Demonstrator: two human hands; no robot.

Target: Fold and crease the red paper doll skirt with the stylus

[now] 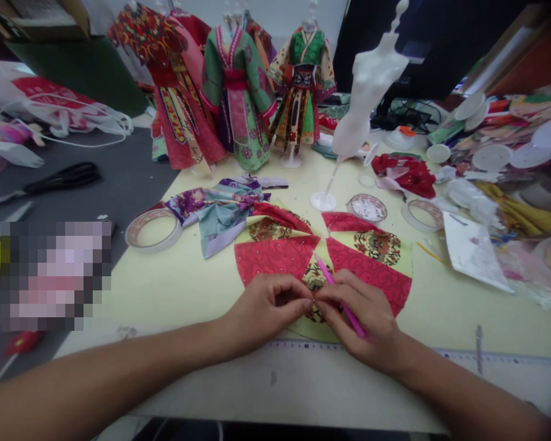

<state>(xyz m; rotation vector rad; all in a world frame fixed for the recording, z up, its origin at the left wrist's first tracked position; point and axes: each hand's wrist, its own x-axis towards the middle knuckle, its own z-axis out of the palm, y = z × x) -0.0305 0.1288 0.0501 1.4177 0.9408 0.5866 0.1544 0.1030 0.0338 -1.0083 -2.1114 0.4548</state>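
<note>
L fingers [298,299] pinched on red-yellow paper circle [275,260] centre, R fingers [344,300] gripping pink stylus [329,275] above it

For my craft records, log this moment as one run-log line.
left hand: touching patterned circle | right hand: holding pink tool

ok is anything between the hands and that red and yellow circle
Nothing visible does. The left hand and right hand are right on the red and yellow pieced circle, with the pink stick in the right hand lying over it. The ruler lies nearer the person, outside that gap.
</note>
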